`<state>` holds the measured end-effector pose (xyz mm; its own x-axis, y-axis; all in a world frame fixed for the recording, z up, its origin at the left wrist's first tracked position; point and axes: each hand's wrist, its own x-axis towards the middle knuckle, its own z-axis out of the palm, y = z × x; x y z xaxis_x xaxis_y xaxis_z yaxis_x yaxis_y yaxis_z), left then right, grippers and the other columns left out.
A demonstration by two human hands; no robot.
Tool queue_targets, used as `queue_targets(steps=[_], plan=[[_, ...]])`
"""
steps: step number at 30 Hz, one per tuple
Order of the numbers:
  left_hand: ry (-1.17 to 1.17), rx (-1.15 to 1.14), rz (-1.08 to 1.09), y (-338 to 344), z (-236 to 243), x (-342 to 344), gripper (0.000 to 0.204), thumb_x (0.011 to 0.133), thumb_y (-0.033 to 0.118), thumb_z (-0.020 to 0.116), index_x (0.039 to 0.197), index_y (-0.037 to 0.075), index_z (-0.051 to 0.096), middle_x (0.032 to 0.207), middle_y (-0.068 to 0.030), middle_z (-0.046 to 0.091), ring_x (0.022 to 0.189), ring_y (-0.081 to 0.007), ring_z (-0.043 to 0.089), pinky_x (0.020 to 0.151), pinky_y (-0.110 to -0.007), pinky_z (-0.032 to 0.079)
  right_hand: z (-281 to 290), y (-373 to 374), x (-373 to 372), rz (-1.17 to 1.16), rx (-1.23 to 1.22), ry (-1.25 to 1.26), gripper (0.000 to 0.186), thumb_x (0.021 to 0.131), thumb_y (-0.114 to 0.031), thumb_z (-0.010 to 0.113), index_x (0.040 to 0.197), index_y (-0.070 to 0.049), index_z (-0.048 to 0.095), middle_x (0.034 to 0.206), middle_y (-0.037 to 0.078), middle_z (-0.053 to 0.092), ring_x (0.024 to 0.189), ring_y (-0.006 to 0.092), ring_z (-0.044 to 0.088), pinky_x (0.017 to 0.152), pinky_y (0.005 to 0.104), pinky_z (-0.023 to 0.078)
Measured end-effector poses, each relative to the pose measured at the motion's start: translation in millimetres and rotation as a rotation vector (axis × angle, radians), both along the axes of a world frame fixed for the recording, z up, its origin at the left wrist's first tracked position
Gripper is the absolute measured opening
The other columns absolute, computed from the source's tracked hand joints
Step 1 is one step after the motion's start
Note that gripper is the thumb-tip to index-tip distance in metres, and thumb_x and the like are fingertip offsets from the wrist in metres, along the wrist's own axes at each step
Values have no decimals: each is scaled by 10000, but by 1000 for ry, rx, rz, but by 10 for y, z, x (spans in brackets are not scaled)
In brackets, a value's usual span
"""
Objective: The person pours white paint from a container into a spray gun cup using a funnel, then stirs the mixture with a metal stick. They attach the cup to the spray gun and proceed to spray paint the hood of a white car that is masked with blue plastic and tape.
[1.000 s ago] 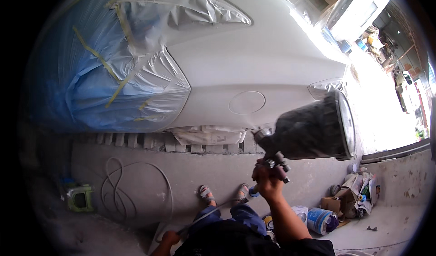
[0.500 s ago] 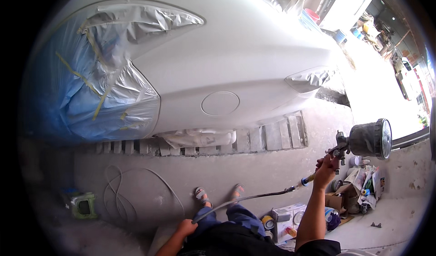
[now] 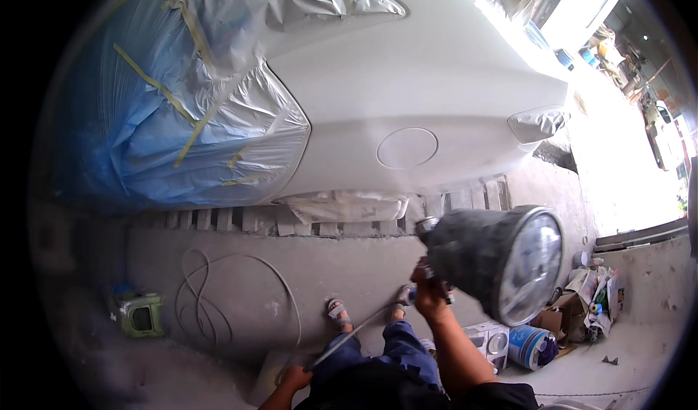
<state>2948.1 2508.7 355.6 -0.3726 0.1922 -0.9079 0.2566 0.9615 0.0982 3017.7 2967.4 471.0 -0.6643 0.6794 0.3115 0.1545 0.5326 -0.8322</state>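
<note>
Closest to my camera is the spray gun (image 3: 427, 227), its bulky dark cup (image 3: 469, 254) tilted with the round end turned to the right. It is held out in front of me, apart from the car. My right hand (image 3: 432, 304) has its fingers wrapped round the handle; blur and the cup hide the trigger, so I cannot tell whether it is squeezed. I judge the gun stiff and top-heavy, the cup likely to pull sideways on the wrist, more so if it is full, which I cannot see. The handle is the right place to hold; the smooth cup could slip in a palm.

At lower left, my left hand (image 3: 294, 378) has its fingers closed round a thin grey hose (image 3: 349, 339). It should bend easily, and a grip partway along would take its drag off the gun.

Below, 2 sandalled feet (image 3: 338, 310) stand on the concrete floor (image 3: 349, 261). A blue-and-white can (image 3: 525, 346) lies near a cardboard box (image 3: 554, 315) on the right. Beyond is the car's pale body panel (image 3: 465, 83), with 1 round flap (image 3: 407, 148) and taped plastic film (image 3: 240, 126) on its left. Farthest off, upper right, the daylight glares.
</note>
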Motion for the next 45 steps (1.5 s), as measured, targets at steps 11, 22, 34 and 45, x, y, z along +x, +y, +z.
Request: queue_targets(steps=[11, 22, 34, 45], plan=[[-12, -13, -45, -393, 68, -138, 382, 731, 348, 617, 906, 13, 671, 915, -250, 634, 919, -404, 604, 790, -445, 472, 130, -59, -266, 69, 199, -126, 257, 815, -65, 552, 1071, -47, 549, 893, 88, 581, 786, 222, 581, 689, 359, 467], [-49, 78, -94, 1153, 7, 179, 429, 728, 410, 603, 872, 12, 673, 862, -225, 644, 843, -399, 614, 758, -449, 478, 224, 1892, 1337, -569, -570, 652, 282, 896, -183, 598, 1111, -38, 487, 807, 42, 559, 536, 122, 532, 433, 234, 408], [35, 115, -29, 1278, 79, 266, 385, 730, 402, 596, 852, 48, 684, 888, -224, 642, 868, -382, 619, 775, -448, 478, 214, 1627, 968, -733, -534, 295, 213, 936, -236, 522, 1059, -72, 578, 641, -15, 526, 503, 31, 407, 428, 183, 313], [77, 147, -41, -723, -342, -85, 437, 810, 407, 558, 867, -9, 682, 945, -167, 669, 907, -345, 632, 809, -421, 490, 491, -519, -669, 39, 278, -223, 28, 790, -53, 528, 794, -47, 555, 786, 94, 570, 786, 264, 552, 769, 372, 422]])
